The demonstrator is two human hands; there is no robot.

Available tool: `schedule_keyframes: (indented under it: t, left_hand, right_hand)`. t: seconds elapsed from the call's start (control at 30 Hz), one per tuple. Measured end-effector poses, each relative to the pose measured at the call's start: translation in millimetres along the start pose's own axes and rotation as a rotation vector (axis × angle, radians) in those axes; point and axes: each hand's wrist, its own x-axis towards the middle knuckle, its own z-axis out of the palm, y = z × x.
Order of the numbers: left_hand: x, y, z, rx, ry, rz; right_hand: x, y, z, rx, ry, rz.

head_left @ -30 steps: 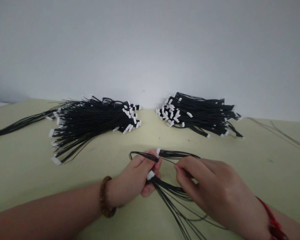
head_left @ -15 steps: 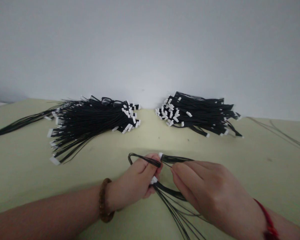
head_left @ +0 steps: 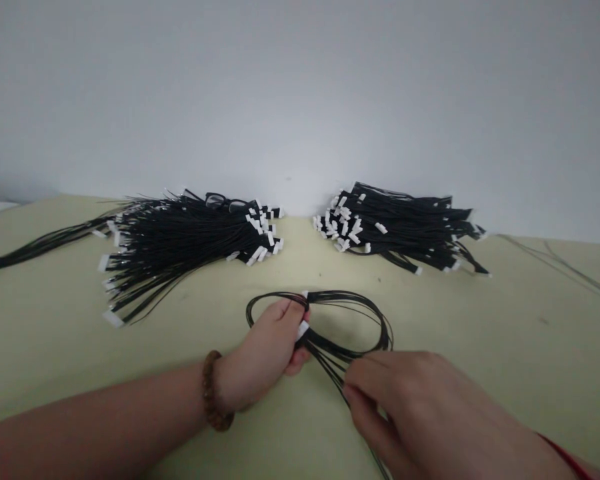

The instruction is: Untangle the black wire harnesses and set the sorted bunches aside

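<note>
My left hand (head_left: 270,350), with a wooden bead bracelet on its wrist, is closed on a bundle of thin black wires (head_left: 350,320) with white connectors, pinching where the loops cross. The wires form a loop lying on the pale yellow-green table (head_left: 505,320) just beyond my fingers. My right hand (head_left: 420,407) is lower and nearer, its fingers pinched on the trailing strands of the same bundle, which run down toward me. A red string circles my right wrist.
Two heaps of the same black wires with white connectors lie at the back by the white wall: a spread-out one (head_left: 180,240) on the left and a more compact one (head_left: 400,230) on the right. A few loose wires (head_left: 570,270) trail at the far right.
My right hand has pulled back toward me along the strands, away from my left hand. The loop of wires has opened wider on the table. My left hand stayed about where it was.
</note>
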Motion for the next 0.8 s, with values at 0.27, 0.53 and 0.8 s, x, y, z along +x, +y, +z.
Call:
schedule_keyframes:
  t: [0.27,0.53,0.8]
  left_hand:
    - [-2.8,2.7,5.1,0.032,0.081,-0.044]
    - [2.1,-5.0,1.5,0.120,0.038,0.006]
    - [-2.3,1.9,3.4,0.147,0.035,0.022]
  right_hand:
    - [13.5,2.1,28.8,0.045,0.029,-0.006]
    - [12.7,2.9,30.8,-0.146,0.184,-0.260]
    - [24.5,19.8,-10.5,0.940,-0.337,0.291]
